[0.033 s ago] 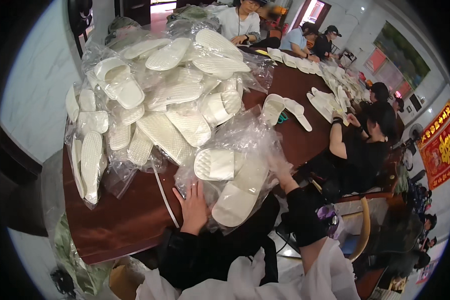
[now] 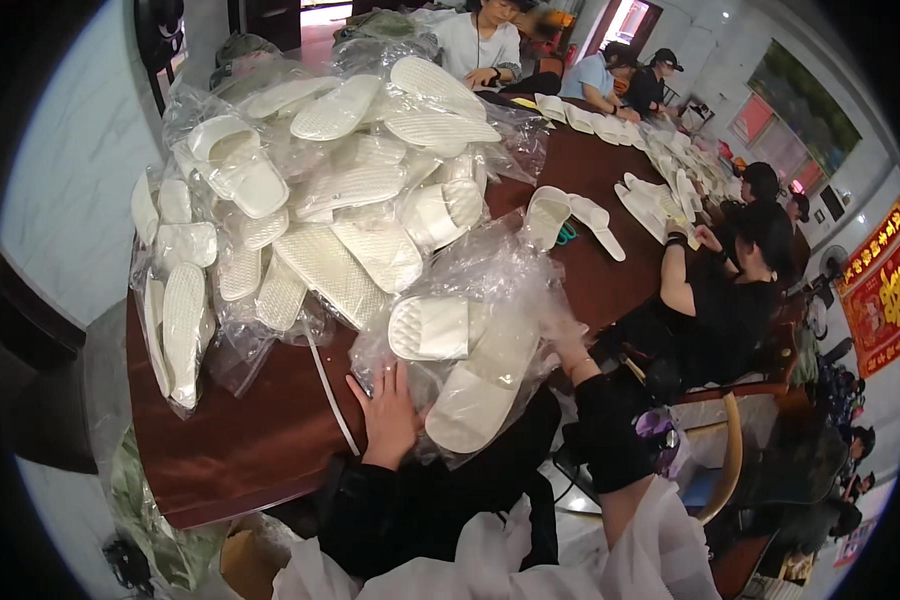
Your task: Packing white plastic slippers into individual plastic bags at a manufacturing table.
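Observation:
A clear plastic bag (image 2: 515,270) lies at the table's front edge with cream slippers inside. One slipper's quilted strap (image 2: 430,329) shows on the left, and a longer cream slipper (image 2: 480,390) slants over the edge. My left hand (image 2: 387,415) rests palm down with its fingers spread, fingertips against the bag's near left side. At the bag's right side is my right hand (image 2: 567,350), partly covered by the film, its fingers blurred and hard to make out. Beyond the bag rises a heap of bagged cream slippers (image 2: 360,190).
A loose pair of slippers (image 2: 597,228) lies on the dark red table (image 2: 220,440), with a teal-handled tool (image 2: 566,234) beside it. A white strip (image 2: 332,395) runs to the front edge. A person in black (image 2: 745,280) handles slippers at the right. Others sit farther back.

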